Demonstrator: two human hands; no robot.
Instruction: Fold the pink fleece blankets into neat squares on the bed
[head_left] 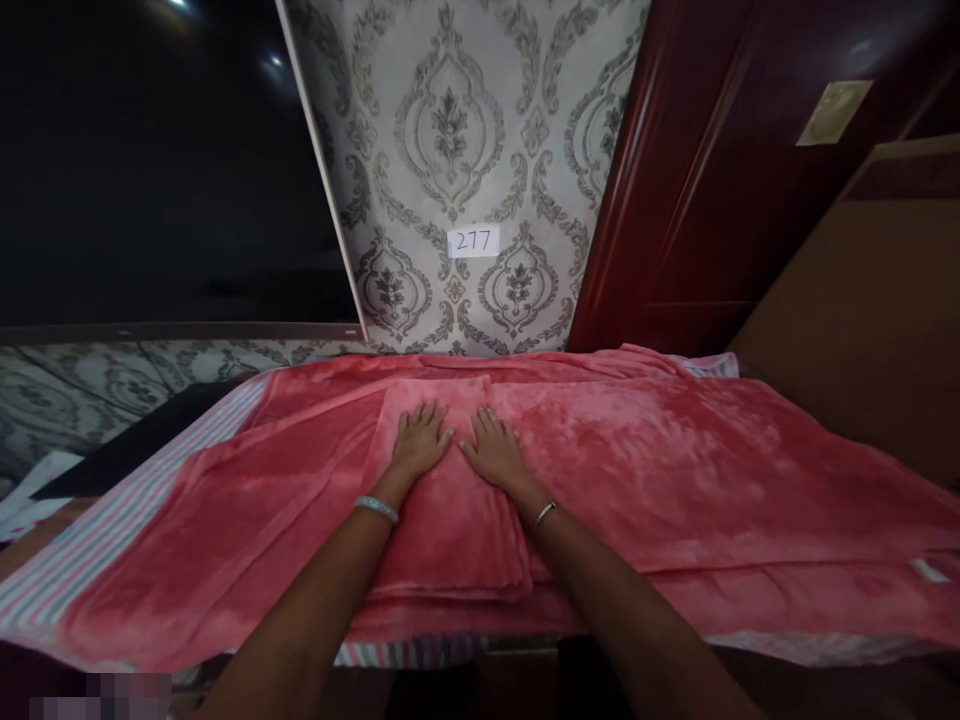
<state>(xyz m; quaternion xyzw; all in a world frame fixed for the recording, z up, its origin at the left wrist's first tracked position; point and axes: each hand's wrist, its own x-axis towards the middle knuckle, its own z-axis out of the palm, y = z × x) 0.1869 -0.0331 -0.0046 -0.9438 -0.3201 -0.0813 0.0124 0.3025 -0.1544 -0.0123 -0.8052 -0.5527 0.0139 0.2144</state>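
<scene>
A plush pinkish-red blanket (660,480) is spread over a long surface, with one part folded over into a thick panel (450,530) near the middle. My left hand (420,440) lies flat on the upper left of that panel, its fingers spread. Beside it, my right hand (493,448) rests flat near the panel's right edge, fingers apart too. The two thumbs point toward each other with a small gap between them. Neither hand grasps anything. Under the blanket lies a striped cloth (161,490), which shows along the left and front edges.
Behind the blanket is a patterned wall (450,130) with a paper label (473,240) reading 277. A large dark television screen (150,170) stands at the left. To the right are a dark red wooden door (697,150) and a brown cardboard panel (870,300).
</scene>
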